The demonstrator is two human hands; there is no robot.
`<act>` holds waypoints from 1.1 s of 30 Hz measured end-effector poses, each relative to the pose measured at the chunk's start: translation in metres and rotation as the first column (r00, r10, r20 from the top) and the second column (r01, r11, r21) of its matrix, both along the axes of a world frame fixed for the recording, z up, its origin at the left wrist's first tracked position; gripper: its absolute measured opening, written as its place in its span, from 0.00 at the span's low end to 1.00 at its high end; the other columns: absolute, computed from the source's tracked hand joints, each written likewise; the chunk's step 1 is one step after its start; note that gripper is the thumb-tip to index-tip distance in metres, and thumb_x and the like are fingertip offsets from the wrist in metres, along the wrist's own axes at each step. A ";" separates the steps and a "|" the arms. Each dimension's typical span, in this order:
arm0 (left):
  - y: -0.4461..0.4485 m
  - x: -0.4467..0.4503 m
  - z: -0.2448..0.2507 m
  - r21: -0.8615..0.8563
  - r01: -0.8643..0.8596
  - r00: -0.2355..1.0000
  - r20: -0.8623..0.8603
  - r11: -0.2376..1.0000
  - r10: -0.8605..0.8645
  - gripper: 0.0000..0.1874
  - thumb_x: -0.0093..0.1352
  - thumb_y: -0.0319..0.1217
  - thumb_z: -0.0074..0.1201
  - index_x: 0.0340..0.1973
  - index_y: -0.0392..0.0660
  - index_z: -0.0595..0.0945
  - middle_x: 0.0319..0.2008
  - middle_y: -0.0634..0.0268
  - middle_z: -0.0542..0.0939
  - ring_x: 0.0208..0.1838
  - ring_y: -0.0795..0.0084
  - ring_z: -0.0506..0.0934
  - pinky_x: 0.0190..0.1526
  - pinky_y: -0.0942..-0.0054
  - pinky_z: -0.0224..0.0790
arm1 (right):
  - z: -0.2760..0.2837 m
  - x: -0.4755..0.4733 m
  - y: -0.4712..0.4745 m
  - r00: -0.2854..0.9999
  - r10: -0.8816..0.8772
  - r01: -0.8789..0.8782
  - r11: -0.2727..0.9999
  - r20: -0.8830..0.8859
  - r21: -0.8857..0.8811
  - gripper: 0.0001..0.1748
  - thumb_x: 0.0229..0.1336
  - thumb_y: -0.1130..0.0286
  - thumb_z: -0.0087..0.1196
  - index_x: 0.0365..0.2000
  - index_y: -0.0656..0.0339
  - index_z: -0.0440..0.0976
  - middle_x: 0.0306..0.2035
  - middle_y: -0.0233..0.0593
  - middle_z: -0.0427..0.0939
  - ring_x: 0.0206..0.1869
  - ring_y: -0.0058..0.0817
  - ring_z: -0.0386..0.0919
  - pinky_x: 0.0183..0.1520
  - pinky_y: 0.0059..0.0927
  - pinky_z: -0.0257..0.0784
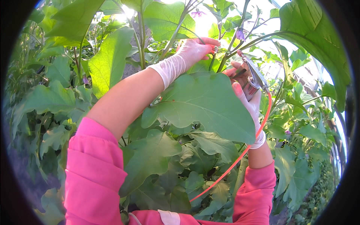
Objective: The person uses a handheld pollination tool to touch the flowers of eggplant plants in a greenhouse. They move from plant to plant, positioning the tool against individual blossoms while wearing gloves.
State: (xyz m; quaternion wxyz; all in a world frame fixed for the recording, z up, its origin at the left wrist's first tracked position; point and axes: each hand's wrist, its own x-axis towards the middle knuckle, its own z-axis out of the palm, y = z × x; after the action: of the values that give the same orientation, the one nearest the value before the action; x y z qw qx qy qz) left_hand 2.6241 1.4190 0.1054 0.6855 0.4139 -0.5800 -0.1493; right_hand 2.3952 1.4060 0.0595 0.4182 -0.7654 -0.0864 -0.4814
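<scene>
My left hand (195, 50), in a thin white glove, is raised among the upper stems of an eggplant plant. Its fingers are bent at a slender stem (212, 62); whether they grip it is unclear. To the right, my gloved right hand (246, 84) has its palm turned up and holds a metal hand sprayer (255, 71), whose tip points up and left. From the sprayer's lower end an orange hose (239, 159) runs down to the left. A broad eggplant leaf (205, 104) hangs between my forearms and covers part of my right hand. Purple flowers (240, 34) hang above the sprayer.
Dense eggplant foliage (50, 98) surrounds both arms. One large leaf (317, 36) arches over the upper right, and another leaf (109, 62) stands beside my left forearm. Thick stems (142, 36) rise behind it. Bright light comes through at the top.
</scene>
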 end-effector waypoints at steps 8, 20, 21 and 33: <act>-0.006 0.005 -0.007 -0.090 0.010 0.991 0.136 0.996 0.003 0.22 0.65 0.32 0.72 0.55 0.44 0.86 0.48 0.65 0.86 0.52 0.75 0.81 0.58 0.74 0.74 | 0.008 0.017 0.002 1.000 -0.004 0.002 0.989 0.014 0.146 0.27 0.71 0.61 0.57 0.61 0.70 0.69 0.48 0.42 0.81 0.53 0.30 0.79 0.62 0.38 0.72; -0.014 -0.001 -0.009 -0.097 -0.010 0.998 0.064 0.995 0.016 0.20 0.68 0.34 0.70 0.55 0.45 0.85 0.47 0.64 0.86 0.53 0.75 0.81 0.62 0.71 0.69 | 0.004 0.031 -0.010 0.999 -0.024 0.017 0.989 0.048 0.149 0.24 0.69 0.63 0.58 0.58 0.68 0.72 0.51 0.42 0.81 0.55 0.29 0.77 0.65 0.38 0.69; -0.012 0.000 -0.009 -0.093 0.012 0.998 0.066 0.996 -0.006 0.21 0.68 0.34 0.70 0.55 0.45 0.85 0.47 0.64 0.86 0.54 0.75 0.81 0.62 0.71 0.69 | 0.004 0.032 -0.010 0.999 -0.019 0.012 0.988 0.043 0.154 0.24 0.69 0.63 0.58 0.58 0.68 0.72 0.52 0.42 0.81 0.55 0.29 0.77 0.65 0.38 0.68; -0.009 -0.016 -0.007 -0.188 0.044 0.995 -0.076 0.981 -0.059 0.15 0.68 0.34 0.68 0.46 0.40 0.85 0.42 0.65 0.86 0.49 0.76 0.81 0.57 0.75 0.73 | -0.003 0.038 -0.021 0.998 -0.046 0.037 0.982 0.045 0.187 0.23 0.63 0.70 0.62 0.56 0.66 0.71 0.45 0.36 0.80 0.47 0.23 0.78 0.53 0.29 0.75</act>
State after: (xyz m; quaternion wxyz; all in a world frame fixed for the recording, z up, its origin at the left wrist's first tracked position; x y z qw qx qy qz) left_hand 2.6081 1.4102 0.0984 0.7401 0.3264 -0.5737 -0.1288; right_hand 2.4331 1.3846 0.0564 0.4755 -0.7126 -0.0351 -0.5146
